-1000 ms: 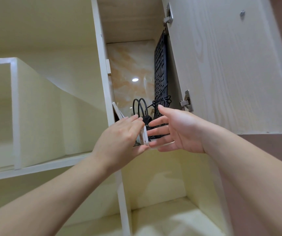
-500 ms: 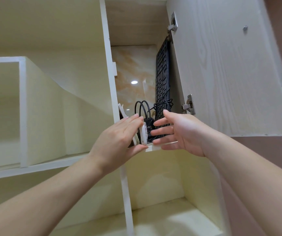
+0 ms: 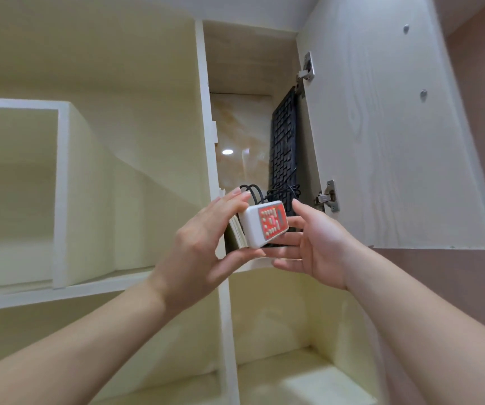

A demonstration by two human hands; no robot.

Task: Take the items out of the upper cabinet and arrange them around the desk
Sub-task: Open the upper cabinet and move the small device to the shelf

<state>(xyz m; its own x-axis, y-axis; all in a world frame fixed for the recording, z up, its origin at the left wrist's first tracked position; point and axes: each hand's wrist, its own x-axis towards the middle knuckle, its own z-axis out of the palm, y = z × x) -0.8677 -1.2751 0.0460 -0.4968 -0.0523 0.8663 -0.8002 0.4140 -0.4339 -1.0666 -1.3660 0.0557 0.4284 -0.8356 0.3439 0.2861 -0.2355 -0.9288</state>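
Note:
A white remote-like device with a red button panel is at the front edge of the open upper cabinet. My left hand grips it between thumb and fingers, together with a thin book-like item behind it. My right hand is open beside the device, fingers straight toward it; whether they touch it is unclear. Inside the cabinet a black keyboard stands on end against the right wall, with black coiled cables at its foot.
The cabinet door stands open to the right, close to my right hand. To the left are open cream shelves, and another shelf compartment lies below the cabinet.
My left hand has pulled the white device out past the cabinet's front edge and turned it so its red panel faces me. My right hand has come in under and beside it.

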